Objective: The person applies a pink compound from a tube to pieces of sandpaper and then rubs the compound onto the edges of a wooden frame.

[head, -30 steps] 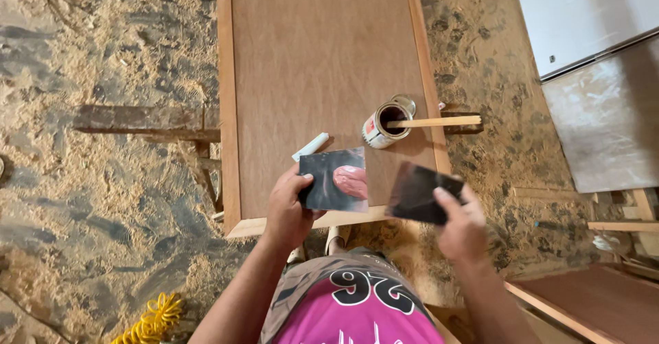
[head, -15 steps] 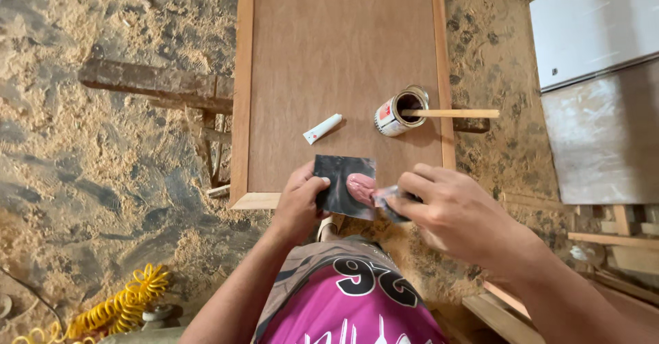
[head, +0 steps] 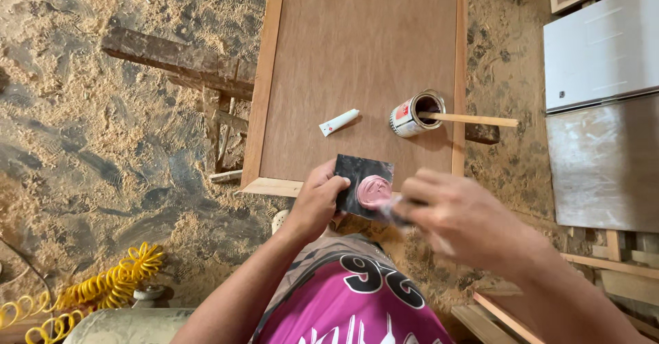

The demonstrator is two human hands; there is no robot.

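Note:
My left hand [head: 317, 202] grips a small dark square plate [head: 358, 176] by its left edge, held over the near end of a framed wooden panel [head: 357, 56]. A pink blob of putty [head: 374, 192] sits on the plate. My right hand [head: 458, 217] is blurred and holds a thin dark scraper [head: 396, 210] whose edge touches the putty. Farther up on the panel lie a small white tube [head: 338, 122] and an open can [head: 414, 115] with a wooden stick [head: 473, 120] resting in it.
Sawdust covers the floor around the panel. Rough wooden beams [head: 171, 63] lie at the left. A coiled yellow hose [head: 89, 292] is at the lower left. Grey and white boards [head: 604, 111] stand at the right, with wooden strips [head: 604, 268] below them.
My right hand brought the dark scraper from the right onto the plate and now works in the pink putty. The view shifted slightly; the left hand still holds the plate.

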